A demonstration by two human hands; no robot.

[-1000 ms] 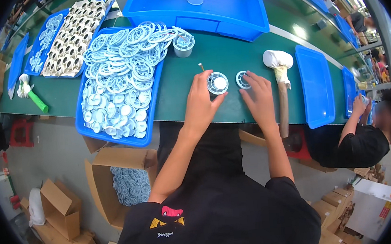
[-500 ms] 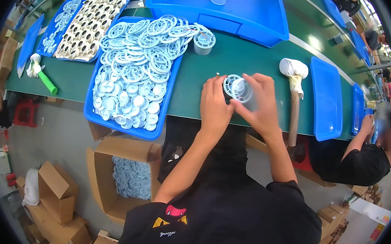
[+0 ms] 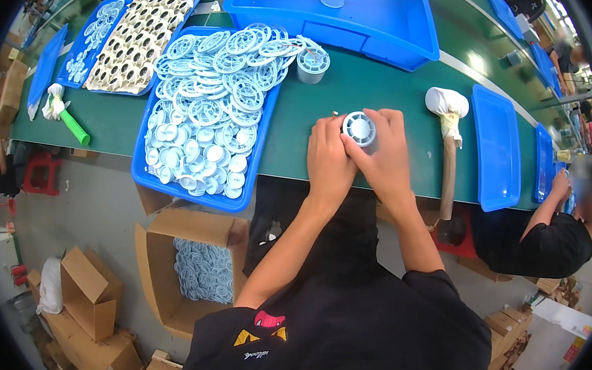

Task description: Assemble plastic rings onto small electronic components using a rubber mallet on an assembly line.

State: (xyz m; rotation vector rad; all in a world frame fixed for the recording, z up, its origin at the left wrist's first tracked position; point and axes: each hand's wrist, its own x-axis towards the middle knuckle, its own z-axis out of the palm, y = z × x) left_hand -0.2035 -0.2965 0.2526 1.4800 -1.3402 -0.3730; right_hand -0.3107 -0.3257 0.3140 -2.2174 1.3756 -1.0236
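Observation:
Above the near edge of the green table, my right hand [image 3: 388, 157] is closed round a grey plastic cylinder [image 3: 360, 131] with a white spoked ring and a round centre on top. Pressed close on its left side is my left hand [image 3: 330, 156], fingers curled; what they grip is hidden. A tiny brass-coloured bit [image 3: 335, 114] shows by its fingertips. A similar grey cylinder [image 3: 312, 67] with a spoked top stands farther off, beside a blue tray [image 3: 257, 171] heaped with pale blue spoked rings [image 3: 207, 110] and small round caps [image 3: 192, 151].
A mallet [image 3: 448, 145] with a wrapped white head lies to the right, before a flat blue tray [image 3: 497, 148]. At the back stands a large blue bin [image 3: 396, 38] holding cylinders. Left are an egg-carton tray [image 3: 139, 41] and green-handled tool [image 3: 74, 126]. A co-worker [image 3: 543, 235] sits right.
My right hand has come down and settled round the cylinder, which was tilted and blurred before and now stands nearly upright. My left hand has stayed almost in place.

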